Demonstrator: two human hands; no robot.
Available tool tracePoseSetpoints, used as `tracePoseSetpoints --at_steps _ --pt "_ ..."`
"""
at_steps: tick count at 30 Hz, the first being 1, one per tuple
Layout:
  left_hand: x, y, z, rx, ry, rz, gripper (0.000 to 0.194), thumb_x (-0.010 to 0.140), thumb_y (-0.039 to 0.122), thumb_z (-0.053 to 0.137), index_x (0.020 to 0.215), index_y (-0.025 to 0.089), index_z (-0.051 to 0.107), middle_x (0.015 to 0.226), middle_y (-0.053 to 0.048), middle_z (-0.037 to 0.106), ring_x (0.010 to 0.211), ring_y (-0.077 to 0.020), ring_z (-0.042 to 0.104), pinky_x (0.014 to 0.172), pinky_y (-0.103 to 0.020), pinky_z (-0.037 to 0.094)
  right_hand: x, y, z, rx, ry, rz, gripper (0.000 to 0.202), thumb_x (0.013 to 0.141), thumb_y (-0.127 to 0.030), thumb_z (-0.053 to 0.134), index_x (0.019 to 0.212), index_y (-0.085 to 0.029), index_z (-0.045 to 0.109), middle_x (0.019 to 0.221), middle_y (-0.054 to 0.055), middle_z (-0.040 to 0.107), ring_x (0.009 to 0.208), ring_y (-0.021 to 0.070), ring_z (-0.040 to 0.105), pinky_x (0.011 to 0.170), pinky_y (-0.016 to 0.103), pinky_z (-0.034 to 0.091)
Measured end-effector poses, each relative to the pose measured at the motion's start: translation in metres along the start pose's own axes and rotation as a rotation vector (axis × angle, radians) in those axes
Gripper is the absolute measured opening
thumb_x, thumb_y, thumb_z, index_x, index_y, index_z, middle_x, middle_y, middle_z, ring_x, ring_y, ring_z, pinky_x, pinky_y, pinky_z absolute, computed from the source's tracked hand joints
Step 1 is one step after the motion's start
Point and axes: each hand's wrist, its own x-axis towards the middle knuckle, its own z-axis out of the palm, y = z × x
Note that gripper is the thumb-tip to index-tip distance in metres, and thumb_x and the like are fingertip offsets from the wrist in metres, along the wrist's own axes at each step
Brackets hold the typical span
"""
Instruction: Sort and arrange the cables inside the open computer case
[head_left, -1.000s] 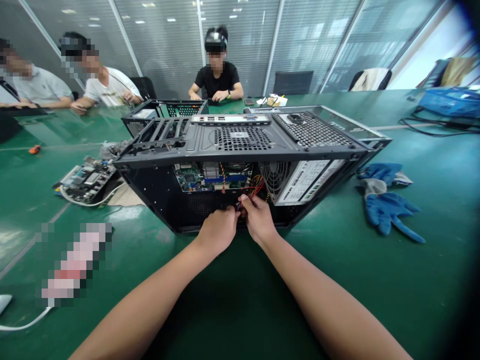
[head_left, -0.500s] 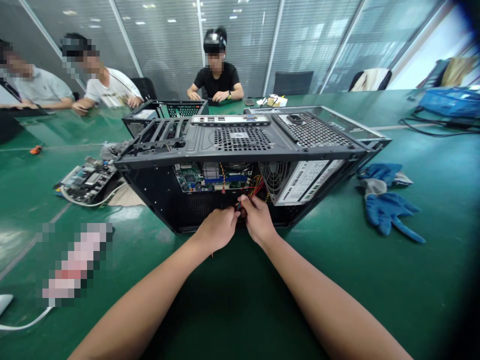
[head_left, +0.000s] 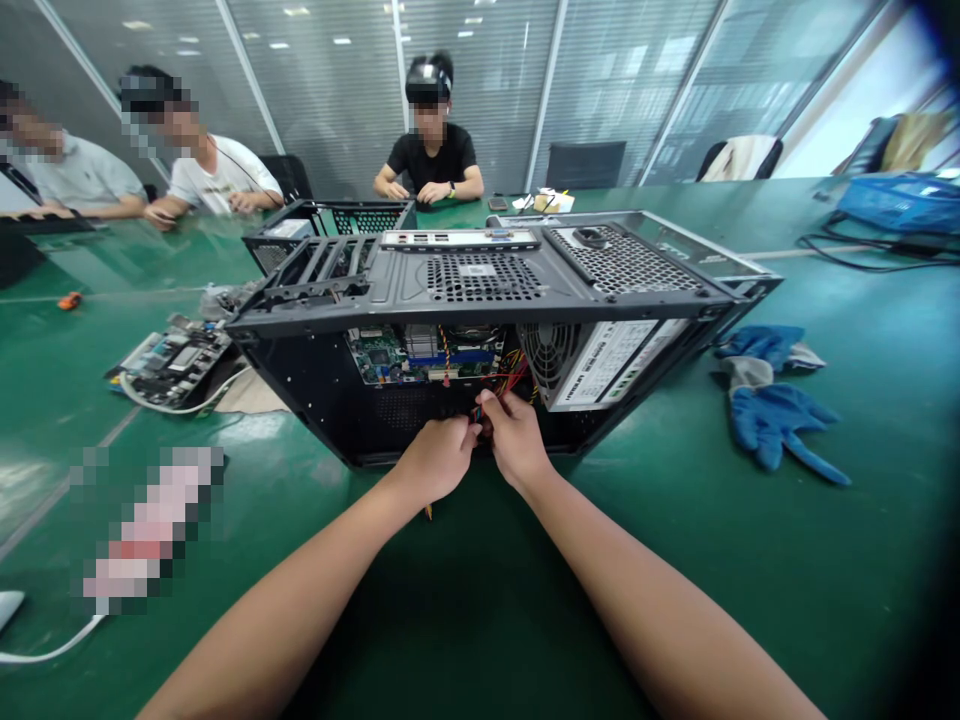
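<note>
A black computer case [head_left: 390, 308] lies on the green table with its open side toward me. At its lower opening my left hand [head_left: 441, 455] and my right hand [head_left: 514, 435] meet, fingers pinched on a small bundle of coloured cables [head_left: 478, 412]. Red and yellow wires [head_left: 514, 372] run from there up beside the power supply [head_left: 611, 365], which has a white label. Behind the hands, the motherboard [head_left: 420, 352] shows inside the case. A short cable end [head_left: 428, 511] hangs below my left wrist. The exact grip point is partly hidden by the fingers.
Blue gloves [head_left: 780, 410] lie right of the case. A circuit board with a white cable [head_left: 176, 362] lies left, nearer a blurred pink object [head_left: 154, 530]. Behind stands another case [head_left: 281, 235]. Several people, including one in black [head_left: 433, 160], sit across the table.
Both hands stay almost in place on the cables. The loose cable end below my left wrist shows a little more. Across the table, a person in white has lowered a hand slightly.
</note>
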Motion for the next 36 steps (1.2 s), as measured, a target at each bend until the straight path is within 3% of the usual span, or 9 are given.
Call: tracePoseSetpoints --at_steps 4,8,19,22,28,31,33,36 --pt "-0.007 0.011 0.002 0.300 0.031 -0.060 0.036 0.099 0.033 0.030 0.101 0.013 0.060 0.084 -0.016 0.070 0.077 -0.0309 0.071 0.065 -0.038 0.052 0.001 0.000 0.001 -0.014 0.054 -0.006 0.030 0.078 -0.048 0.066 0.075 -0.019 0.061 0.059 -0.004 0.048 0.051 0.0111 0.040 0.048 0.026 0.033" --pt "-0.012 0.018 0.003 0.500 0.066 -0.061 0.035 0.100 0.031 0.029 0.104 0.012 0.058 0.080 -0.016 0.070 0.073 -0.0327 0.072 0.060 -0.041 0.055 0.000 -0.002 0.002 -0.017 0.063 0.001 0.030 0.077 -0.049 0.066 0.075 -0.019 0.061 0.059 -0.004 0.050 0.051 0.0117 0.040 0.049 0.027 0.034" --pt "-0.010 0.013 0.003 0.578 0.082 0.007 0.036 0.101 0.030 0.028 0.105 0.010 0.057 0.081 -0.016 0.070 0.071 -0.0330 0.072 0.057 -0.042 0.056 -0.001 -0.003 0.002 -0.013 0.075 -0.019 0.030 0.078 -0.048 0.066 0.076 -0.018 0.061 0.057 -0.005 0.046 0.050 0.0101 0.036 0.048 0.026 0.029" --pt "-0.008 0.008 0.003 0.461 0.064 0.004 0.035 0.100 0.032 0.029 0.103 0.012 0.058 0.082 -0.015 0.070 0.073 -0.0322 0.071 0.060 -0.040 0.054 0.000 -0.001 0.001 -0.010 0.063 -0.020 0.031 0.078 -0.049 0.066 0.076 -0.018 0.062 0.058 -0.005 0.047 0.051 0.0105 0.038 0.049 0.026 0.031" --pt "0.002 -0.004 -0.006 -0.068 -0.025 0.063 0.030 0.096 0.026 0.037 0.082 0.016 0.062 0.082 -0.008 0.069 0.080 -0.0211 0.067 0.074 -0.031 0.048 -0.001 -0.006 0.001 0.103 -0.009 0.042 0.035 0.078 -0.053 0.066 0.082 -0.019 0.063 0.066 -0.002 0.055 0.054 0.0114 0.045 0.049 0.027 0.036" --pt "0.003 -0.005 -0.010 -0.313 -0.087 -0.009 0.032 0.095 0.030 0.039 0.077 0.016 0.060 0.062 -0.001 0.058 0.059 -0.0138 0.056 0.060 -0.024 0.042 -0.003 -0.012 0.001 0.156 -0.053 0.068 0.036 0.077 -0.054 0.067 0.084 -0.019 0.063 0.070 -0.001 0.057 0.055 0.0125 0.049 0.049 0.028 0.039" --pt "0.002 -0.004 -0.012 -0.517 -0.161 -0.101 0.033 0.096 0.036 0.037 0.078 0.016 0.057 0.051 0.005 0.043 0.043 -0.0094 0.040 0.046 -0.021 0.033 -0.004 -0.015 0.001 0.208 -0.089 0.098 0.036 0.077 -0.054 0.066 0.087 -0.019 0.063 0.069 -0.001 0.057 0.054 0.0126 0.050 0.048 0.028 0.039" --pt "0.001 -0.003 -0.012 -0.756 -0.272 -0.221 0.034 0.098 0.041 0.033 0.080 0.018 0.050 0.047 0.010 0.026 0.036 -0.0069 0.020 0.038 -0.019 0.018 -0.005 -0.016 0.001 0.199 -0.097 0.096 0.037 0.077 -0.054 0.066 0.086 -0.019 0.063 0.065 -0.002 0.056 0.051 0.0116 0.048 0.046 0.027 0.039"
